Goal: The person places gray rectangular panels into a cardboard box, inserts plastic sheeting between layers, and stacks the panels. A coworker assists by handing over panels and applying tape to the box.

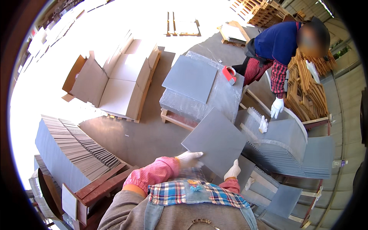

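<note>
A flat grey panel [219, 138] is tilted in front of my body, one corner over the wrapped stack ahead. My left hand [189, 158], in a white glove, is at the panel's lower left edge, thumb over its face and fingers below the edge. My right hand [232, 170], also gloved in white, grips the lower right edge with the thumb up; its other fingers are hidden behind the panel. Ahead, another grey panel [190, 78] lies on a plastic-wrapped stack [226, 97] on a pallet. A red tape dispenser [229, 75] rests on that stack.
A co-worker [274, 44] in white gloves leans over stacked curved grey sheets [281, 138] at right. Cartons [118, 92] stand on a pallet at left. Grey sheets [76, 147] fill a red rack at near left. Wooden pallets [257, 11] are piled behind.
</note>
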{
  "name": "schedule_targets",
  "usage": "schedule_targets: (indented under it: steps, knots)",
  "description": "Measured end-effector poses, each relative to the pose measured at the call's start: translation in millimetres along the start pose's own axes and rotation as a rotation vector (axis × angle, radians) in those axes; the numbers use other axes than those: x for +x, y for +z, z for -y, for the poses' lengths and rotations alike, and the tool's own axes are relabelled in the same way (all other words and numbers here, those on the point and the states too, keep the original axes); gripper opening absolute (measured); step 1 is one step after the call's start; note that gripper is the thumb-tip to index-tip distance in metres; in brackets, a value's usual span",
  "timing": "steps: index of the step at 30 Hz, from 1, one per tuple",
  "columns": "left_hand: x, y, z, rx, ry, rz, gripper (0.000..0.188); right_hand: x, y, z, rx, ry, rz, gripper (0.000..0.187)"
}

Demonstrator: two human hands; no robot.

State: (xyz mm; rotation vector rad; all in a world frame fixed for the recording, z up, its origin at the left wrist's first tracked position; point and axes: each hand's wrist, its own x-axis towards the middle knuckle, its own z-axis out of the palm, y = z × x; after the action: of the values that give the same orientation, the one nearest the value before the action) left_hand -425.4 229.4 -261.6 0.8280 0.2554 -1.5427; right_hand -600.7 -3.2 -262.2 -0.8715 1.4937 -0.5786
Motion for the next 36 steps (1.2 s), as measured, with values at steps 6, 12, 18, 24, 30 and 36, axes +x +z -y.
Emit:
schedule_targets:
  steps: [6,12,18,24,30,36]
  knots:
    - [66,2,-37,-0.033,-0.064,-0.015,0.057,71,45,26,-0.031,-0.088,0.002,0.048]
    - [149,-3,-71,-0.214,-0.072,0.080,0.050,165,83,48,-0.081,-0.111,-0.009,0.049]
    - [190,3,-113,-0.278,-0.183,0.084,0.041,205,134,73,-0.214,-0.103,-0.034,0.051]
    - [221,-23,-120,-0.357,-0.322,0.259,0.047,255,143,63,-0.420,-0.178,0.043,0.058]
    - [170,-45,-153,0.198,-0.243,-0.124,0.039,209,172,111,-1.035,-0.323,0.021,0.058]
    - [59,-115,-157,0.477,-0.053,-0.777,0.037,176,230,108,-1.371,-0.962,0.065,0.058]
